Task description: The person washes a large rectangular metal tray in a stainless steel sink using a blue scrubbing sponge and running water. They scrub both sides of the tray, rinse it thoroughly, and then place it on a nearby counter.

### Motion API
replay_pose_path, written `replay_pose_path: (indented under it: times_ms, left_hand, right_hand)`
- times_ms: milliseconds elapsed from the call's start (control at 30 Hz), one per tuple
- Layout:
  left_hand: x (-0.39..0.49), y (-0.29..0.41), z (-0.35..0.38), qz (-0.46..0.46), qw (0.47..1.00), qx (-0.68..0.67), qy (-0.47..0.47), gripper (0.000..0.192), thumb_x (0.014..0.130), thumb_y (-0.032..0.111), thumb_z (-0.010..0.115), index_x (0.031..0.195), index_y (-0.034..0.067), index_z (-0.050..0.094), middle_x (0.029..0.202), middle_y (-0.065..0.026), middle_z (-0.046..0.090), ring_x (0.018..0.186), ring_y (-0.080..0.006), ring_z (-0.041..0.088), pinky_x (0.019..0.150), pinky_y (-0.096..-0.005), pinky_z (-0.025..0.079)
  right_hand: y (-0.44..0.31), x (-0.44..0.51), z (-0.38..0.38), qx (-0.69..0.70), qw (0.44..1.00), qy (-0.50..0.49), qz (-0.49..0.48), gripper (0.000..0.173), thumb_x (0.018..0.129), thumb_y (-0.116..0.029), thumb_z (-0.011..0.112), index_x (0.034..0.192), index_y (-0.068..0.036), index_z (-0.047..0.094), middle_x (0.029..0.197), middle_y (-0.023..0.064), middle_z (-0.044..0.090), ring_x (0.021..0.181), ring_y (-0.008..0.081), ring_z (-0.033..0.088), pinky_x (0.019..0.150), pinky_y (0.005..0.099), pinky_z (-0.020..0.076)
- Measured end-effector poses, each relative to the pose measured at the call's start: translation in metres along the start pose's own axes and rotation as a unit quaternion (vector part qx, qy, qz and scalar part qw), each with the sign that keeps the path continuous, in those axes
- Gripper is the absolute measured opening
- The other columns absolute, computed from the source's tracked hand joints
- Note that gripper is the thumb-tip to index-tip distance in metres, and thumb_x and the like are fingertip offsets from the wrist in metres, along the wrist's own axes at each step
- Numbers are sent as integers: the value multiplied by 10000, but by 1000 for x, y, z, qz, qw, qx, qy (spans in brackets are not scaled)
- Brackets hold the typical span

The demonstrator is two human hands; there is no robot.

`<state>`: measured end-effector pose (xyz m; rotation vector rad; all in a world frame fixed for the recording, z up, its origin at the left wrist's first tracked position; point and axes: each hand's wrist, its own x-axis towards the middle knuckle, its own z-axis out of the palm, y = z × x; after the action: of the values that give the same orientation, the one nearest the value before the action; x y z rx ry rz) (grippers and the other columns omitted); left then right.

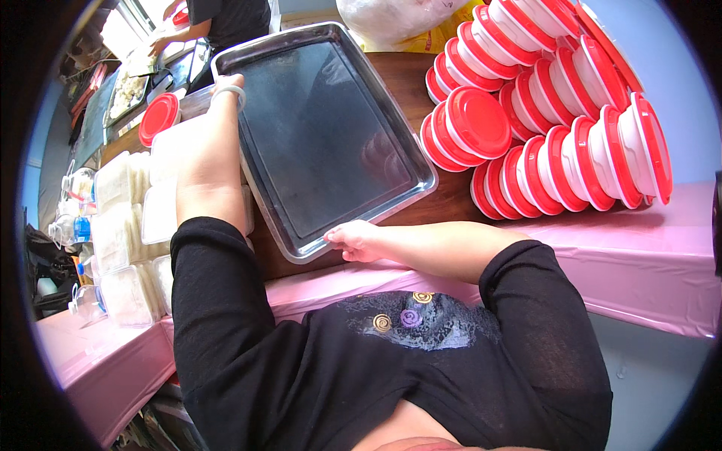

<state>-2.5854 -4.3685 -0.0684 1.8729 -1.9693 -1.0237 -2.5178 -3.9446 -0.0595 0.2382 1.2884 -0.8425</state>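
Note:
A large rectangular metal tray (333, 141) with a raised rim lies tilted in the picture before me, its dark inside facing up and showing nothing in it. My left hand (228, 84), with a pale bangle at the wrist, grips the tray's far left edge; its fingers are partly hidden. At the near edge, my right hand (355, 239) holds the rim, with the thumb towards the tray. Right of the tray lie stacks of white bowls with red lids (564, 163). A smaller stack with a red lid (478, 122) is close to the tray's right rim.
Stacked clear plastic containers (121, 237) stand at left, beside large plastic bottles (73, 230). A single red lid (159, 119) is near my left forearm. Pink sheeting (620, 253) covers the near table edge. A co-worker (231, 22) stands beyond, near a tray of pale food pieces (128, 93).

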Motion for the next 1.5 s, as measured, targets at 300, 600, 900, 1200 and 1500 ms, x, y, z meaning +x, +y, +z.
replay_pose_path:
  times_ms: [300,600,900,1200,1500]
  left_hand:
    - [-50,1,-37,-126,987,-92,30,690,670,178,592,1283,49,302,1298,-215,291,1187,-359,393,942,-429,397]
    - [-23,32,-99,396,910,-17,-119,503,784,226,512,1239,21,444,1185,-132,516,1101,-238,474,928,-309,363]
    - [-60,-32,-96,370,808,384,-252,356,809,265,521,1080,42,579,1047,-164,599,991,-281,559,871,-356,426]
    - [-248,15,-50,620,669,368,-177,296,708,144,590,997,85,608,1021,-94,588,959,-254,554,895,-369,391]
    - [-364,-67,77,600,637,413,-253,321,765,303,584,965,61,513,828,-114,609,716,-257,632,572,-352,496]
  right_hand:
    - [-2,2,-8,48,996,-8,-79,154,867,-111,515,1021,-109,520,865,67,530,465,67,324,397,201,272]
    - [-13,-1,-14,-19,996,-87,-29,166,873,-114,489,1034,-135,524,869,15,486,716,112,460,680,299,453]
    - [-25,-3,-38,81,995,43,-32,308,864,-185,527,1154,-118,449,1199,84,427,1031,299,486,856,371,430]
    - [-67,-25,-75,-436,869,41,-229,215,842,-157,493,1016,-58,571,773,109,633,635,164,627,535,293,505]
    - [-75,-13,-163,-585,633,384,-331,483,847,-256,485,1277,-64,376,1319,167,369,1234,282,335,1021,369,282]
